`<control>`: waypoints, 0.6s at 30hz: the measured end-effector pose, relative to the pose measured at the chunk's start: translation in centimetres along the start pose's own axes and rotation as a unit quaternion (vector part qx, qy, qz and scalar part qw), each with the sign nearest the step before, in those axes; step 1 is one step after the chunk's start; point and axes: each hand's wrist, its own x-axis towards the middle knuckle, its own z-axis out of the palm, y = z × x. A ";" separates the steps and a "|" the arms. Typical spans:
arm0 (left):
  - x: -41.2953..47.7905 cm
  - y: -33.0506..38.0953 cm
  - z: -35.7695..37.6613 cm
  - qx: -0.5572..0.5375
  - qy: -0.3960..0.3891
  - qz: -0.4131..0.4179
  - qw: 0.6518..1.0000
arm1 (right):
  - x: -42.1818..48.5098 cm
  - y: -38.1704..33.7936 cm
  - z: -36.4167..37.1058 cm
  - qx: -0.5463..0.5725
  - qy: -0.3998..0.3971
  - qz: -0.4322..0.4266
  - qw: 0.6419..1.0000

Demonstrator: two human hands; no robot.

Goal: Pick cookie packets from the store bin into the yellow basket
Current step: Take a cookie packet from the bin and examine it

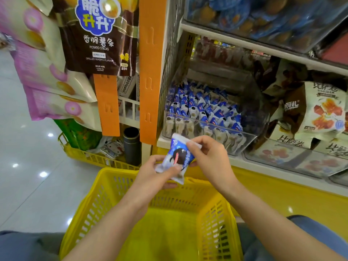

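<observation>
With our left hand (154, 171) pinching the lower end and our right hand (208, 157) pinching the top edge, we hold one blue cookie packet (178, 157) above the yellow basket (105, 210), below the clear bin (211, 132); next, lower and release.

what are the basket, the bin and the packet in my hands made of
Yellow basket: looks like moulded rigid plastic, slightly glossy, with slotted lattice walls. Store bin: clear hard plastic, possibly acrylic; the packets show through its front wall, which catches glare. Cookie packet: seemingly thin, glossy printed plastic film; it is crinkled, with a flat sealed end where the right hand pinches it.
</observation>
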 end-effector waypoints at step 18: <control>0.4 0.4 -1.4 0.178 0.114 0.191 0.959 | -0.6 -0.4 0.3 -0.041 -0.207 -0.023 0.977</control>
